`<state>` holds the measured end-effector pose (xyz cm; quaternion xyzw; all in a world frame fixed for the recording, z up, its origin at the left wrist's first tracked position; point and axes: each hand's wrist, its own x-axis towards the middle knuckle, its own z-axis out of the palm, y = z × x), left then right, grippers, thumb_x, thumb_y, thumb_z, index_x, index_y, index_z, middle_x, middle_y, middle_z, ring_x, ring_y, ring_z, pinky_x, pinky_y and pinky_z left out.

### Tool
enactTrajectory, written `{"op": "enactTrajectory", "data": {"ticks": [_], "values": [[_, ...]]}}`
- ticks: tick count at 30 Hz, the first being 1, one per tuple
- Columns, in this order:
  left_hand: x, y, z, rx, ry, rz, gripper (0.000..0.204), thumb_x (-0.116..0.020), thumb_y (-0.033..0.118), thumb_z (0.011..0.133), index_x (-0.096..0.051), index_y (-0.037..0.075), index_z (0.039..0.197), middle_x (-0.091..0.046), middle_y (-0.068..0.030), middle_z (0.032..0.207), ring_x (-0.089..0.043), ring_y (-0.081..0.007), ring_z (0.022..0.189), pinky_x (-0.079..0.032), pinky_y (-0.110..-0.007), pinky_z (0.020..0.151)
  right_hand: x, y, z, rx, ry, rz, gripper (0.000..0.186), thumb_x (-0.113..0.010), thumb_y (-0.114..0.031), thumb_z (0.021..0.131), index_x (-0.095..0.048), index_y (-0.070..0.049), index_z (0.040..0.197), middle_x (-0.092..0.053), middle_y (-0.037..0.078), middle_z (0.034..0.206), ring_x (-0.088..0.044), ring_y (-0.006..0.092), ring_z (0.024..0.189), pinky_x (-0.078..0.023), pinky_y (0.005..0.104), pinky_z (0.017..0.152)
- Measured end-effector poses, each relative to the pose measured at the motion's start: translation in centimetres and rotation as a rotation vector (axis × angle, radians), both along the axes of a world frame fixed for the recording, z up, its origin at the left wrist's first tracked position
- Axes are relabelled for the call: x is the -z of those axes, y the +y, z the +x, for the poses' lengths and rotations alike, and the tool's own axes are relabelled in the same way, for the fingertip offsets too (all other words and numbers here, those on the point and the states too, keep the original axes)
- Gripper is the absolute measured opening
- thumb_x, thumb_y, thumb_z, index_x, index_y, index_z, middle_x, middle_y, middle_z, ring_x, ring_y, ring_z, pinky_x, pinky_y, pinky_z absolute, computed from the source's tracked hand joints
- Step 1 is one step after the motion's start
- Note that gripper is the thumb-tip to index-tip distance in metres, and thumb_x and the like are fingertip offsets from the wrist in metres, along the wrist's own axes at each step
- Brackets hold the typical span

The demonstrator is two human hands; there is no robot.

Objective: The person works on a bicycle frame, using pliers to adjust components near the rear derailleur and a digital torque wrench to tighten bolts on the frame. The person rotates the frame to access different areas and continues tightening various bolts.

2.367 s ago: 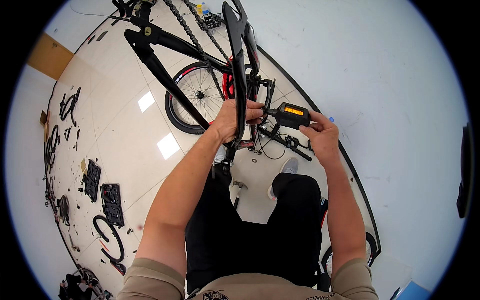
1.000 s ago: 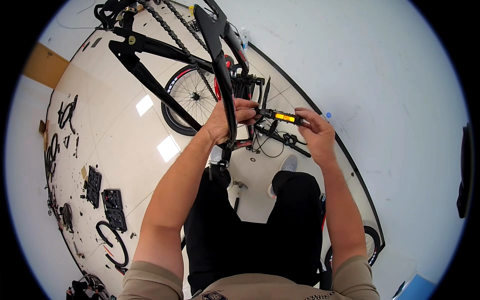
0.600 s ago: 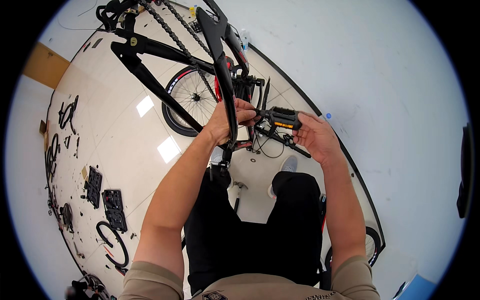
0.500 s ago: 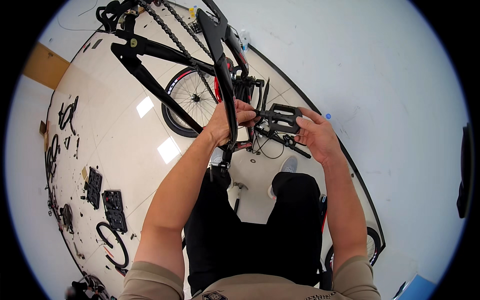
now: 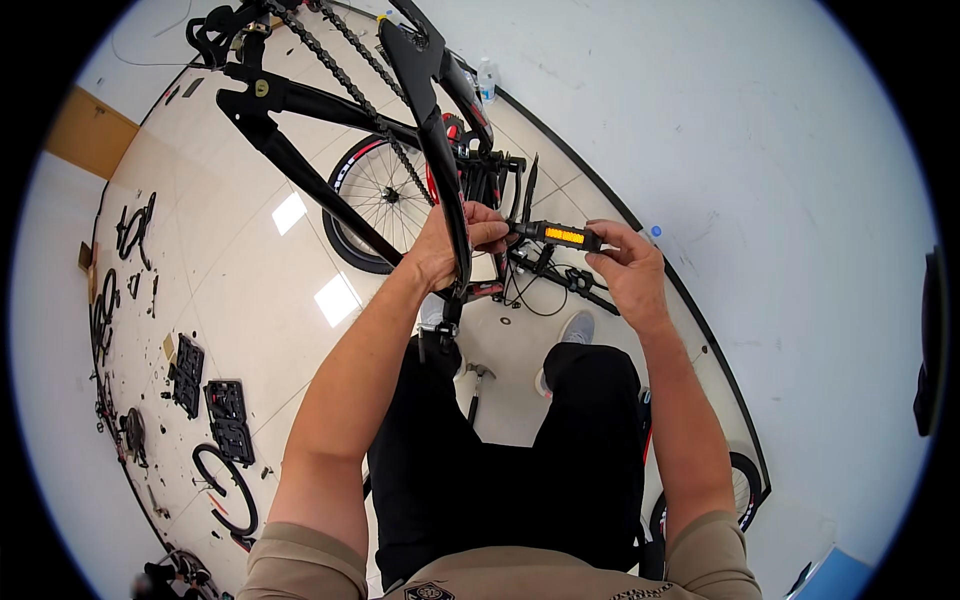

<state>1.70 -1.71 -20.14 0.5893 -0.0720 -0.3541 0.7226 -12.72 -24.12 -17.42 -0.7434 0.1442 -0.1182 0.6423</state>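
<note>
A black bicycle frame [image 5: 300,103] with a chain [image 5: 355,95] hanging over it rises in front of me. My left hand [image 5: 450,245] is wrapped behind and around its near upright tube, with its thumb and fingertips at the inner, spindle end of a black pedal. That pedal [image 5: 556,235] lies sideways with its orange reflector edge facing me. My right hand [image 5: 628,268] pinches the pedal's outer end between thumb and fingers. What the spindle meets is partly hidden by my left fingers.
A wheel [image 5: 355,200] and handlebar [image 5: 590,295] lie beyond the frame. A hammer [image 5: 478,380] lies between my feet. Tool cases [image 5: 228,420], loose parts and a tyre [image 5: 240,500] are on the left floor. A white wall [image 5: 780,250] is close on the right, a bottle [image 5: 487,80] near its base.
The pedal in my right hand has turned about its spindle, from broad face up to reflector edge showing, as my right fingers shifted round it. My left hand stays on the frame.
</note>
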Motion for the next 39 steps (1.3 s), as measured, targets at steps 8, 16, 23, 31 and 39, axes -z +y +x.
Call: {"op": "enactTrajectory", "data": {"ticks": [8, 16, 23, 31, 39], "values": [[-0.1, 0.3, 0.1, 0.02, 0.008, 0.0, 0.01, -0.072, 0.002, 0.088, -0.068, -0.004, 0.094, -0.072, -0.0159, 0.091, -0.069, -0.0184, 0.076, -0.058, -0.028, 0.074, -1.6, 0.4, -0.1, 0.184, 0.204, 0.784, 0.043, -0.063, -0.032, 0.093, -0.06, 0.005, 0.115, -0.066, 0.015, 0.098, -0.062, 0.02, 0.085, -0.052, 0.033, 0.073], [0.6, 0.5, 0.4, 0.017, 0.007, 0.012, 0.013, -0.074, 0.002, 0.086, -0.068, -0.004, 0.095, -0.072, -0.0138, 0.091, -0.068, -0.0177, 0.076, -0.058, -0.028, 0.074, -1.0, -0.5, 1.2, -0.043, 0.396, 0.867, 0.035, -0.063, -0.029, 0.095, -0.062, 0.001, 0.113, -0.066, 0.01, 0.095, -0.06, 0.0179, 0.079, -0.049, 0.0312, 0.07], [0.4, -0.2, 0.1, 0.005, -0.001, 0.017, 0.014, -0.074, 0.003, 0.086, -0.068, -0.005, 0.097, -0.072, -0.0137, 0.091, -0.068, -0.0179, 0.077, -0.057, -0.028, 0.076, -2.1, -0.4, 1.8, -0.019, 0.093, 0.429, 0.043, -0.061, 0.005, 0.086, -0.061, -0.002, 0.128, -0.069, 0.009, 0.107, -0.065, 0.0165, 0.097, -0.053, 0.0326, 0.087], [0.0, -0.6, -0.4, 0.002, -0.029, 0.033, 0.015, -0.074, 0.003, 0.086, -0.067, -0.006, 0.097, -0.072, -0.0142, 0.092, -0.068, -0.0177, 0.078, -0.056, -0.028, 0.076, -0.9, -0.6, 0.3, 0.0, -0.052, 0.277, 0.037, -0.062, -0.01, 0.09, -0.061, 0.0, 0.126, -0.068, 0.008, 0.106, -0.065, 0.016, 0.095, -0.051, 0.0295, 0.087], [-0.1, -0.5, -0.4, 0.004, -0.025, 0.045, 0.015, -0.075, 0.003, 0.086, -0.068, -0.005, 0.097, -0.072, -0.0141, 0.091, -0.068, -0.0179, 0.079, -0.056, -0.028, 0.076, -3.0, -1.1, 1.8, -0.029, 0.565, 0.652, 0.03, -0.058, -0.032, 0.097, -0.059, -0.003, 0.099, -0.063, 0.011, 0.089, -0.06, 0.0176, 0.075, -0.053, 0.033, 0.07]]}}
